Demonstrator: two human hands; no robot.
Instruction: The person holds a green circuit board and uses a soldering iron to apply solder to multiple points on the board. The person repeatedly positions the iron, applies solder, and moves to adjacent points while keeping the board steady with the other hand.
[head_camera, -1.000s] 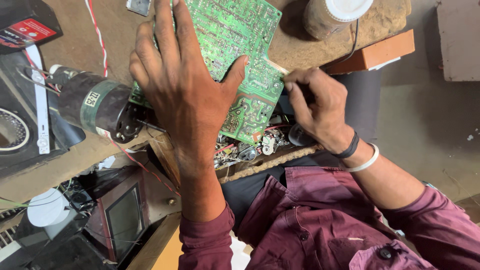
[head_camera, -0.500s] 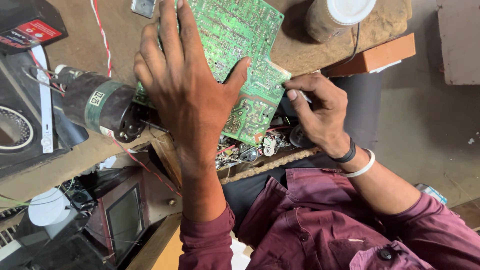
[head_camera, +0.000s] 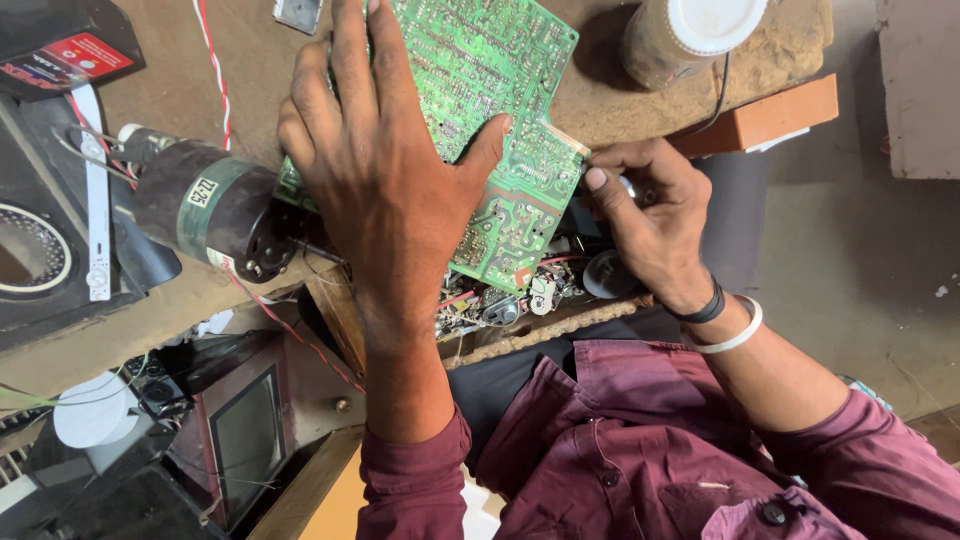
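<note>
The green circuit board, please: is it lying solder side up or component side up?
Solder side up: the green circuit board shows traces and solder joints under the left hand.

A worn brown workbench (head_camera: 250, 70) carries a green circuit board (head_camera: 480, 60), a dark cylindrical motor (head_camera: 215, 210) and what looks like a white-lidded jar (head_camera: 690, 35).

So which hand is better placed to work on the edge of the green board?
Probably the right hand: its fingertips already pinch the circuit board at its right edge. The left hand lies flat across the board, steadying it.
</note>
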